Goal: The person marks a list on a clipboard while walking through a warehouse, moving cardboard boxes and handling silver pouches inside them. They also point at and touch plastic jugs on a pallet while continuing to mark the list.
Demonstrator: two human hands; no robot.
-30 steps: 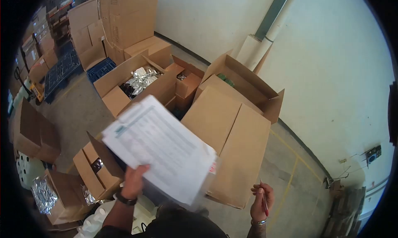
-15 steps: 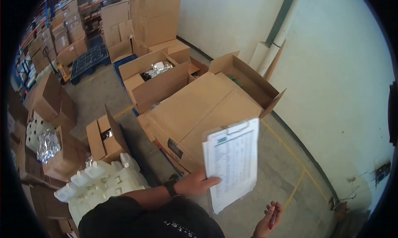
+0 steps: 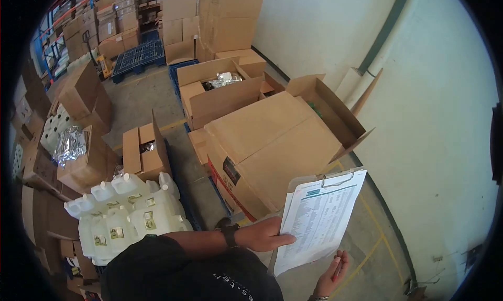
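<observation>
My left hand (image 3: pixel 266 235) grips the left edge of a clipboard (image 3: pixel 320 217), its thumb over the printed sheets. A metal clip holds the papers at the clipboard's top. Just right of the clipboard's lower corner, my right hand (image 3: pixel 333 274) has its fingers curled around a red pen (image 3: pixel 336 275). Beyond the clipboard lies a large closed cardboard box (image 3: pixel 272 138) with a dark label on its side. An open box (image 3: pixel 335 112) behind it shows something green inside.
Pale plastic jugs (image 3: pixel 131 217) stand at lower left. Open boxes with foil (image 3: pixel 70 144) are on the left. A blue pallet (image 3: pixel 139 57) and a yellow pallet jack (image 3: pixel 104 66) are farther back. A white wall (image 3: pixel 435 128) runs along the right.
The view has shifted, so the boxes appear farther right and more jugs show. The clipboard has moved right and down in view and tilts more. Both hands keep their holds.
</observation>
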